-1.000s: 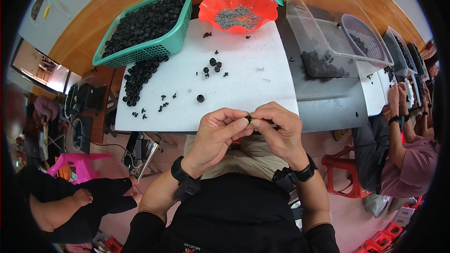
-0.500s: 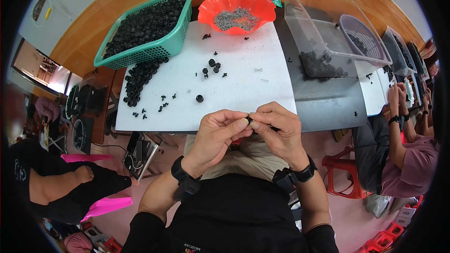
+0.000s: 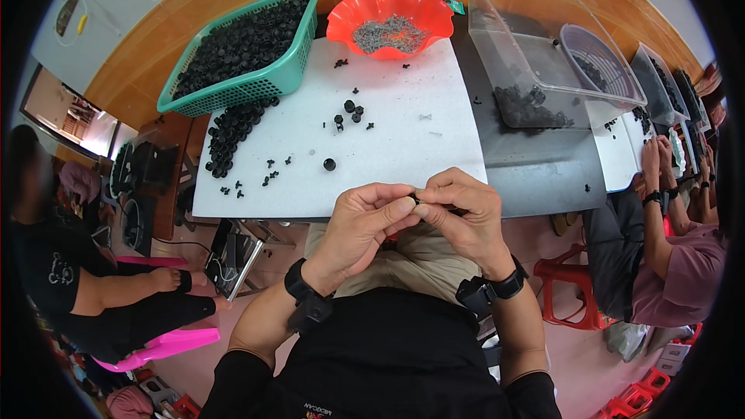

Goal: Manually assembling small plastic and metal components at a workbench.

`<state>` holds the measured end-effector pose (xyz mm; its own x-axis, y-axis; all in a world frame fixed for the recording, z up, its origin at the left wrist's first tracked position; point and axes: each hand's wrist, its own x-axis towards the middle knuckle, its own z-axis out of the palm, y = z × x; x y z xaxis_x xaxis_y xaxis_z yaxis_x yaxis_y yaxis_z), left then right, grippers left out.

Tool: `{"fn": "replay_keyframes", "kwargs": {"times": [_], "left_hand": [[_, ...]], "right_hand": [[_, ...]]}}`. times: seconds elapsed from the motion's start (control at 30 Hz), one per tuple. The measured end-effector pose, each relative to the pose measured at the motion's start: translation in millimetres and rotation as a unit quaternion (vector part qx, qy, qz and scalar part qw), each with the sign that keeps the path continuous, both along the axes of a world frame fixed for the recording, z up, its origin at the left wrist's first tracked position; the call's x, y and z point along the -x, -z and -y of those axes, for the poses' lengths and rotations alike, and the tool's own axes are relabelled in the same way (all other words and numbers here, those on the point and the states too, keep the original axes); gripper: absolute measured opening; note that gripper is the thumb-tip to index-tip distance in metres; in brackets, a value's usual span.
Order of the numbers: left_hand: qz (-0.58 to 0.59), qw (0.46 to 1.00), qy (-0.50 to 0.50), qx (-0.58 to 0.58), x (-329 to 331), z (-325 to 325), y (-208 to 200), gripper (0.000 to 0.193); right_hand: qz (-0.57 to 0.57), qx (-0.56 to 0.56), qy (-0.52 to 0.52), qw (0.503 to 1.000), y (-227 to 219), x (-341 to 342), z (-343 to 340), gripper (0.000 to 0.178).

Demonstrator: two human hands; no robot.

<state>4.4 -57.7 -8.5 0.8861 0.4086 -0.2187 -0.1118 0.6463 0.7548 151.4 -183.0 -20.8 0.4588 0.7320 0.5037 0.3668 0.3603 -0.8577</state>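
Just off the front edge of the white work surface (image 3: 388, 147), my two hands meet at the fingertips. My left hand (image 3: 365, 225) pinches a small black plastic part (image 3: 414, 198) between thumb and forefinger. From the other side, my right hand (image 3: 464, 221) grips the same part with thumb and forefinger. Most of it is hidden by the fingers. Ahead on the surface lie a round black cap (image 3: 329, 164), a small group of black caps (image 3: 349, 112) and several tiny black cross-shaped pieces (image 3: 270, 178). A heap of black caps (image 3: 229, 136) spreads at the left.
A green basket (image 3: 291, 70) full of black caps stands at the back left, beside a red scalloped bowl (image 3: 341, 31) of thin grey pieces. A clear bin (image 3: 543, 85) with black parts stands back right. People sit at both sides; a red stool (image 3: 555, 287) is at the right.
My hands stay joined at nearly the same spot, with only slight finger shifts. The person at the left has leaned so that more of their upper body shows.
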Motion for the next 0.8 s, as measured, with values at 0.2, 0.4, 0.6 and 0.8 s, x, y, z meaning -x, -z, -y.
{"fn": "replay_keyframes", "kwargs": {"times": [0.2, 0.4, 0.6, 0.8], "left_hand": [[0.007, 1.0, 0.003, 0.0, -0.7, -0.3, -0.4, 0.019], [0.01, 1.0, -0.004, -0.006, -1.1, 1.1, -1.6, 0.019], [0.011, 1.0, -0.009, -0.008, -0.5, 0.0, -0.6, 0.02], [0.017, 1.0, 0.0, -0.01, -1.1, -0.7, -0.6, 0.018]], "right_hand": [[-0.014, -0.001, -0.026, 1.0, 0.7, -2.1, -0.1, 0.017], [-0.09, 0.025, -0.065, 0.994, -1.4, -0.4, 1.3, 0.017], [-0.129, 0.024, -0.088, 0.987, -0.6, 0.5, -0.4, 0.017], [-0.153, 0.011, -0.094, 0.984, 1.8, 0.8, -0.9, 0.017]]}}
